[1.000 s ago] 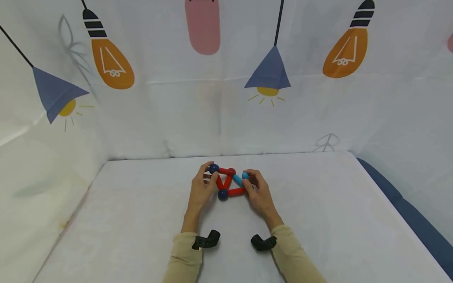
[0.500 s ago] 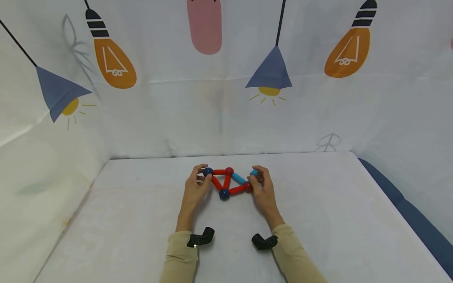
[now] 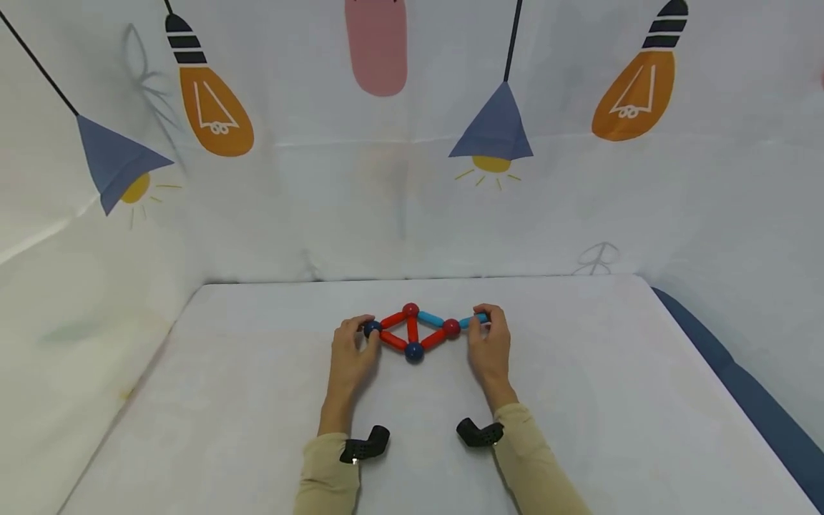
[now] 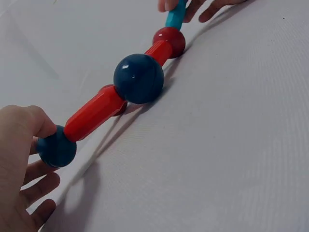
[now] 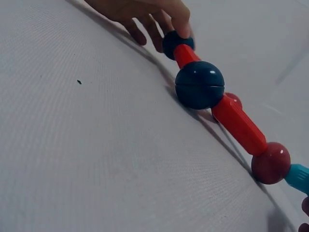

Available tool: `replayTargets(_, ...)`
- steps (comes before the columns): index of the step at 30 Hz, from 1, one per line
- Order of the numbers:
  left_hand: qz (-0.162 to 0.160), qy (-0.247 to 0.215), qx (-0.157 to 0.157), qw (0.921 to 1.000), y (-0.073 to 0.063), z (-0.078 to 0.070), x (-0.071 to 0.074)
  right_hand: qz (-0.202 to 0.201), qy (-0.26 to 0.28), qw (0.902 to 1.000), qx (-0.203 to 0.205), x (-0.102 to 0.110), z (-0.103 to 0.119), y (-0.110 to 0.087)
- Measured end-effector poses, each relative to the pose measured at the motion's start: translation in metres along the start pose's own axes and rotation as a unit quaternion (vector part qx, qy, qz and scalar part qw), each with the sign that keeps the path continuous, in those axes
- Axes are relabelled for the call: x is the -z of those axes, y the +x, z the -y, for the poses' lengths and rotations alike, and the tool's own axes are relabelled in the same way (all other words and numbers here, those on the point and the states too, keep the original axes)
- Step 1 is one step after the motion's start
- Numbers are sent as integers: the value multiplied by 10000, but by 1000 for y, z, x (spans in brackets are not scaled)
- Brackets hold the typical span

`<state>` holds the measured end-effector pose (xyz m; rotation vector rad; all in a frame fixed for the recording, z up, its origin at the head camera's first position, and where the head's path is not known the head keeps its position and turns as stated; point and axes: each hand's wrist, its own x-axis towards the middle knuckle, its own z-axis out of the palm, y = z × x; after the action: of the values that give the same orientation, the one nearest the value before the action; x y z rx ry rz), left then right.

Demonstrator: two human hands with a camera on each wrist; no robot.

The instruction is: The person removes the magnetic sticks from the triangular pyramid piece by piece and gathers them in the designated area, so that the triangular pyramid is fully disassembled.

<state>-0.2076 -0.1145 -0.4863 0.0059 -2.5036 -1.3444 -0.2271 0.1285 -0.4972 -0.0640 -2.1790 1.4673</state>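
Observation:
A flat frame of toy rods and balls spans the space between both hands in the head view. Red rods point(image 3: 413, 330) and a light blue rod point(image 3: 430, 319) join two dark blue balls and two red balls into a pair of triangles. My left hand point(image 3: 350, 359) pinches the dark blue ball point(image 4: 57, 146) at the left corner between thumb and fingers. At the right, my right hand point(image 3: 491, 350) pinches a second light blue rod point(image 3: 473, 322), which sticks out from the right red ball point(image 5: 271, 163). The near dark blue ball point(image 4: 139, 78) sits at the front corner.
A white table point(image 3: 257, 400) lies under the hands. Behind it hangs a white cloth point(image 3: 322, 207) printed with lamps and bulbs. Both wrists carry black camera mounts point(image 3: 365, 444). Dark blue material point(image 3: 721, 372) shows beyond the table's right edge.
The hands have moved apart, and the frame now lies wider, its left corner nearer me. The right hand's light blue rod has swung from upright to pointing right.

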Motion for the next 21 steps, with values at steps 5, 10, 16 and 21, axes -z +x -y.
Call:
replayTargets(5, -80, 76, -42, 9999, 1, 1, -1, 85, -400, 9986, -344, -1, 1, 1)
replayTargets(10, -244, 204, -243, 9992, 2, 3, -3, 104, -682, 9974, -209, -1, 2, 2)
replayTargets(16, -326, 651, -219, 9971, 5, 8, -4, 165, -838, 9945, 604, -7, 15, -3)
replayTargets(21, -475, 702, -201, 9962, 4, 11, -8, 1128, -797, 9683, 2082, -26, 33, 1)
